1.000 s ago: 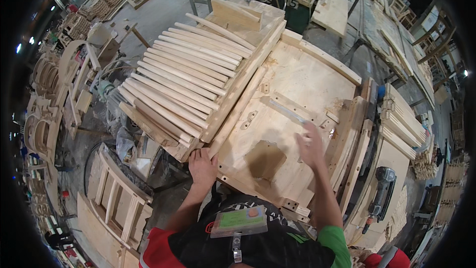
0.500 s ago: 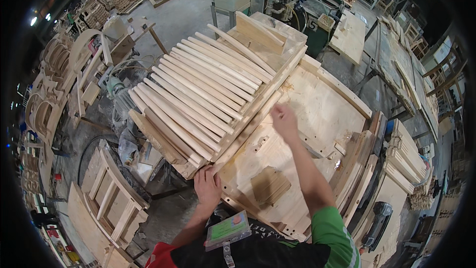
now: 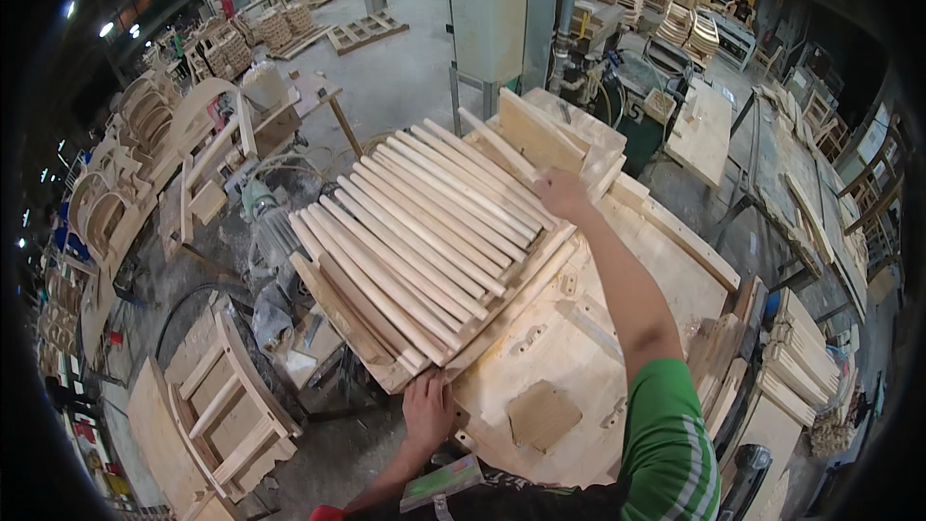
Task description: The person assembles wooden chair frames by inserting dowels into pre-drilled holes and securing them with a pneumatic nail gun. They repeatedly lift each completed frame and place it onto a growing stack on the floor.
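A stack of several long, pale, curved wooden slats (image 3: 424, 232) lies in an open wooden tray (image 3: 526, 294) on a plywood workbench (image 3: 588, 347). My right hand (image 3: 562, 195) reaches far forward and rests on the far ends of the slats, fingers curled over them. My left hand (image 3: 427, 412) lies flat at the near corner of the tray, pressing on the bench edge beside the slats' near ends. A square wooden block (image 3: 543, 415) sits on the bench close to my body.
Finished slatted wooden frames (image 3: 217, 396) lean at lower left. Curved chair parts (image 3: 125, 183) are piled at the left. A green-grey machine column (image 3: 492, 10) stands beyond the bench. Stacks of cut wood pieces (image 3: 796, 357) sit at the right, with more benches (image 3: 704, 130) behind.
My right hand has moved from the bare plywood bench up and forward to the far end of the slats. My left hand stayed at the near corner. My head has tilted upward.
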Available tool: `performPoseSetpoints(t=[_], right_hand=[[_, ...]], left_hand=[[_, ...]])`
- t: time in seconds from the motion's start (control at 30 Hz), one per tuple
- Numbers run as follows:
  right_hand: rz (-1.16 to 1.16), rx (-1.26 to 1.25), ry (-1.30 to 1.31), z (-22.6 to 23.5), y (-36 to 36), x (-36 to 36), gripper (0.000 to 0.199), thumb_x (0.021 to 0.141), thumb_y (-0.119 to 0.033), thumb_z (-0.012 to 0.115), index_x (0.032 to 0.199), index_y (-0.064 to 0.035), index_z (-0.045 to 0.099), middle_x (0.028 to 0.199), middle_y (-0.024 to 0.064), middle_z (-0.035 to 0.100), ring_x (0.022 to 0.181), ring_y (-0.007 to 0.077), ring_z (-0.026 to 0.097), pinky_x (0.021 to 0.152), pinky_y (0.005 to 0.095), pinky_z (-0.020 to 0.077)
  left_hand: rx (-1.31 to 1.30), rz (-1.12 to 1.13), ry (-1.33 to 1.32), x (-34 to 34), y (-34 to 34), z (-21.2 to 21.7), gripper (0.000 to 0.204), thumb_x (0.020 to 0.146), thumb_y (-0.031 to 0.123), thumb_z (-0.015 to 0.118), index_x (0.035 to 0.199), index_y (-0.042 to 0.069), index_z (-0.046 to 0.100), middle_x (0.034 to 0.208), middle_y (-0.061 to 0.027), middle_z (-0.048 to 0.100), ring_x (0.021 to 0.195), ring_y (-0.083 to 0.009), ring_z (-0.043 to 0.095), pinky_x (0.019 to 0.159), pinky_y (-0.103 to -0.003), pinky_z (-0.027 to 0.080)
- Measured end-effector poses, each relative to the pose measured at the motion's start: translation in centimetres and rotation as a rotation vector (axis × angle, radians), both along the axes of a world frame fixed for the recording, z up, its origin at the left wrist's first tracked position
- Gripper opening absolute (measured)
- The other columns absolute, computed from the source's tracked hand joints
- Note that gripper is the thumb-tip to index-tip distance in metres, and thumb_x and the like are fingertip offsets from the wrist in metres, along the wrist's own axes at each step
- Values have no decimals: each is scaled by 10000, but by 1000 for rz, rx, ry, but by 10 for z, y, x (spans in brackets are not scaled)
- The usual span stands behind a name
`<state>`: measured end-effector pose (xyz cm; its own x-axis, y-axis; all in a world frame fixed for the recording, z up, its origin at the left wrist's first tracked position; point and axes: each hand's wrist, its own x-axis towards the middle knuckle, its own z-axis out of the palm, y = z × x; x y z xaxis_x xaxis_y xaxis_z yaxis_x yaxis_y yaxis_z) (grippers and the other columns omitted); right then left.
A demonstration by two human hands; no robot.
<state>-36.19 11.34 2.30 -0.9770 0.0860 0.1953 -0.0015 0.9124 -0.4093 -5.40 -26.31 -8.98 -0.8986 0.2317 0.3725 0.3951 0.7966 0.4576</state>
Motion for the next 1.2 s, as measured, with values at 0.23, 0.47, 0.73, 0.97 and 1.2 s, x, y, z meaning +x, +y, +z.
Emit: performPoseSetpoints(t=[0.23, 0.47, 0.73, 0.97, 1.2], right_hand=[[31, -893, -88, -4, 17, 210, 257, 1069, -227, 632, 1204, -10, 613, 822, 68, 620, 744, 125, 635, 681, 291, 513], [-125, -355, 36, -14, 15, 365, 299, 996, -230, 760, 1214, -44, 675, 927, 136, 698, 824, 267, 709, 734, 394, 562], [-177, -92, -151, -65, -14, 428, 271, 990, -311, 707, 1166, -105, 702, 957, 150, 694, 867, 395, 704, 737, 500, 566], [-160, 5, -208, -78, -27, 417, 229, 976, -290, 703, 1128, -119, 691, 977, 127, 671, 895, 372, 698, 740, 516, 563], [-148, -51, 25, -105, -27, 415, 217, 920, -259, 727, 1077, -111, 701, 971, 105, 650, 939, 334, 639, 858, 481, 510]], left_hand=[[-119, 32, -61, 14, -10, 4, 370, 912, 150, 741, 1249, 14, 669, 1218, -189, 670, 1141, -394, 649, 992, -474, 520], [-239, 65, -107, -1, 1, 8, 348, 918, 222, 769, 1209, 52, 680, 1107, -160, 687, 982, -386, 696, 852, -474, 565], [-224, 97, -23, -1, 5, 6, 270, 937, 253, 761, 1128, 88, 665, 1008, -146, 672, 920, -376, 693, 806, -489, 552], [-196, 89, -4, 1, 5, 6, 266, 920, 216, 770, 1122, 75, 668, 1012, -161, 671, 938, -393, 685, 829, -499, 551], [-219, 97, -76, 2, 4, 3, 283, 915, 211, 768, 1147, 76, 675, 1046, -172, 678, 993, -405, 678, 865, -520, 547]])
